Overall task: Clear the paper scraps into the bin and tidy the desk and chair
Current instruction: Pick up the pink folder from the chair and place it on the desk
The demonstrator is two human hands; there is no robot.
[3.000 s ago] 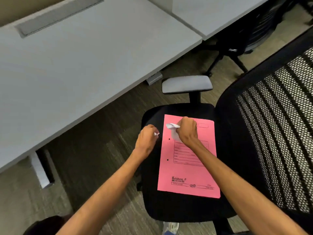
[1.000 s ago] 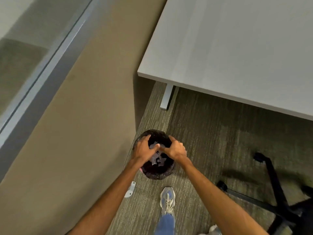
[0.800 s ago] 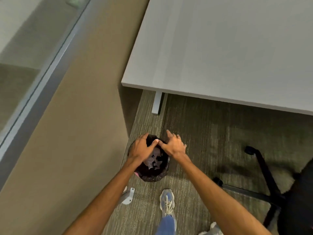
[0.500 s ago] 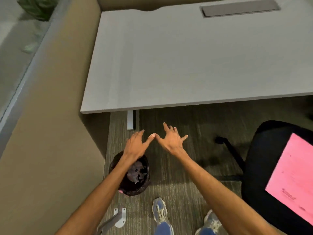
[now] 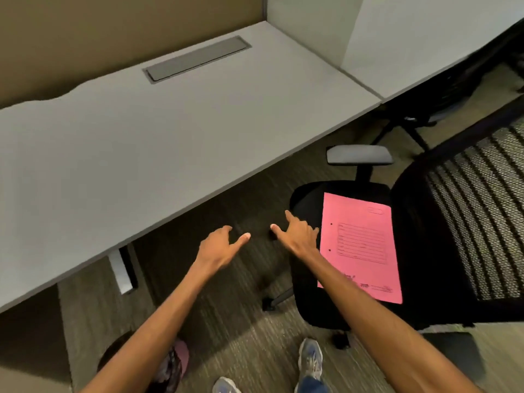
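Both hands, left (image 5: 219, 246) and right (image 5: 297, 234), hang spread and empty above the floor; pink folder (image 5: 361, 248) on chair (image 5: 309, 199) at three o'clock, bin (image 5: 173, 364) at seven.

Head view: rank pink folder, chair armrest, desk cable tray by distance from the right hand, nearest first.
From the right hand:
1. pink folder: just to its right, lying on the chair seat.
2. chair armrest: beyond the folder, up and to the right.
3. desk cable tray: far back on the desk, to the left.
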